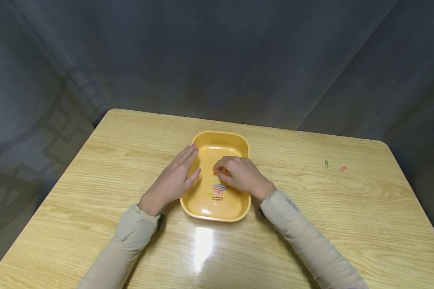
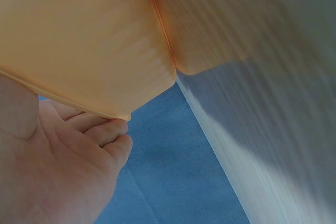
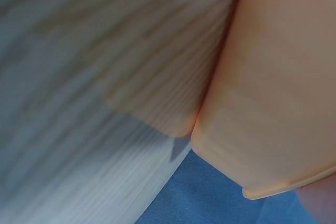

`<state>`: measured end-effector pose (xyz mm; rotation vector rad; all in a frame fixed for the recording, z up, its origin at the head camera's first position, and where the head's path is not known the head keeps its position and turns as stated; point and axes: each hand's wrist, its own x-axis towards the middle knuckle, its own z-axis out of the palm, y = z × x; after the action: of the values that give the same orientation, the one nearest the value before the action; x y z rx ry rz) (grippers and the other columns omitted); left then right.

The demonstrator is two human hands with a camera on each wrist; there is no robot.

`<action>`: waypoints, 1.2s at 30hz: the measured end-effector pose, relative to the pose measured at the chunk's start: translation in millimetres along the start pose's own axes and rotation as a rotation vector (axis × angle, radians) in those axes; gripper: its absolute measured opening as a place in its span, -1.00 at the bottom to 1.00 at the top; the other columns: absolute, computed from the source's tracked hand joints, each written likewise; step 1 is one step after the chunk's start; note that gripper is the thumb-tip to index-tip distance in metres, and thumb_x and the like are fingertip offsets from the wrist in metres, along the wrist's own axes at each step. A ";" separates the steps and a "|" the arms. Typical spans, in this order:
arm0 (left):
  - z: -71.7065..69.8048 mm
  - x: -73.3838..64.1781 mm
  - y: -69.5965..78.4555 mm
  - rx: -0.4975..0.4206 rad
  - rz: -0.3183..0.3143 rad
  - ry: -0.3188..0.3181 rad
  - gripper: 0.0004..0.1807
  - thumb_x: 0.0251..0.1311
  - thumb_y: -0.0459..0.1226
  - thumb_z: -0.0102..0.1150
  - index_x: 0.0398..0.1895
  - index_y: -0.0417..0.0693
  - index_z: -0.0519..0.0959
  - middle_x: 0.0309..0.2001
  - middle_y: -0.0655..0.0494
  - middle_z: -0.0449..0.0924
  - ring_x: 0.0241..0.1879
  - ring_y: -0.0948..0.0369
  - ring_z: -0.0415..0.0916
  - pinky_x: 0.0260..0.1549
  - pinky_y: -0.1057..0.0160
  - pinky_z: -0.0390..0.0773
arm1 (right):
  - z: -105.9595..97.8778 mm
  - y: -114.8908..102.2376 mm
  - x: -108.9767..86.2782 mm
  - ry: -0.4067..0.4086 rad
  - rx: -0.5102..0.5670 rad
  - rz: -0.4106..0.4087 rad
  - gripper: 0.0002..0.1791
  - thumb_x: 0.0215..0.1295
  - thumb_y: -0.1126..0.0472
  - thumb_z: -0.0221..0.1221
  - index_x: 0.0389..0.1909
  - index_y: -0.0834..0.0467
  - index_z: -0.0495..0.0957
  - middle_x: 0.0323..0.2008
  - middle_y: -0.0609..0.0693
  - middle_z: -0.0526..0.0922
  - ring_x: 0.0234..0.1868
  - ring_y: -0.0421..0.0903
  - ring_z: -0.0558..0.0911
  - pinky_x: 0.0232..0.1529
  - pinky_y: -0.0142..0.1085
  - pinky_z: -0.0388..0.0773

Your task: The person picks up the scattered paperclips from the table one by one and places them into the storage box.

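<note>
A yellow plastic tub [image 1: 214, 216] holds a small heap of coloured paper clips [image 1: 218, 189] on its floor. My left hand [image 1: 175, 174] rests on the tub's left rim, its fingers straight and the thumb over the inside. The left wrist view shows that palm [image 2: 68, 161] against the outer wall [image 2: 84, 40]. Over the tub, my right hand [image 1: 240, 174] has its fingers curled down, with an orange-red paper clip [image 1: 215, 174] at the thumb and fingertips. In the right wrist view the tub wall [image 3: 268, 87] hides nearly all of that hand.
A green paper clip [image 1: 326, 163] and a pink paper clip [image 1: 343, 168] lie apart on the wooden table [image 1: 311, 224], to the right of the tub. A dark curtain [image 1: 217, 60] hangs behind the table's far edge.
</note>
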<state>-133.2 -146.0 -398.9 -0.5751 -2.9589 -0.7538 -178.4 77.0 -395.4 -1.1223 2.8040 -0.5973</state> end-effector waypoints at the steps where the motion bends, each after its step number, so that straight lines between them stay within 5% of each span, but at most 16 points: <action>1: -0.1 0.0 0.1 -0.001 -0.001 -0.001 -0.32 0.48 -0.11 -0.06 0.51 -0.32 0.12 0.56 -0.18 0.01 0.57 -0.05 -0.04 0.56 -0.06 0.06 | 0.1 0.2 0.1 0.002 0.008 -0.001 -0.80 0.29 0.24 0.23 -0.10 0.08 0.71 -0.22 -0.11 0.74 -0.26 -0.22 0.65 -0.24 -0.30 0.66; 16: -0.4 0.0 -0.4 0.002 -0.002 -0.003 -0.31 0.48 -0.11 -0.05 0.51 -0.32 0.12 0.56 -0.18 0.01 0.56 -0.07 -0.03 0.56 -0.07 0.07 | -10.6 -0.8 -4.6 0.036 0.105 0.022 -0.80 0.35 0.23 0.23 -0.05 0.13 0.69 -0.12 -0.03 0.74 -0.14 -0.15 0.66 -0.06 -0.24 0.69; 36: 0.3 -1.1 -1.6 -0.005 0.008 0.010 -0.31 0.47 -0.12 -0.05 0.50 -0.33 0.11 0.56 -0.19 0.00 0.56 -0.08 -0.03 0.56 -0.07 0.05 | -35.8 8.3 -21.3 0.167 0.162 0.057 -0.80 0.32 0.29 0.22 -0.07 0.16 0.69 -0.14 0.01 0.75 -0.14 -0.06 0.67 -0.07 -0.22 0.66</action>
<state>-132.7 -147.5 -400.0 -0.5810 -2.9452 -0.7610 -175.3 108.7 -367.2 -1.0027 2.8483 -0.9335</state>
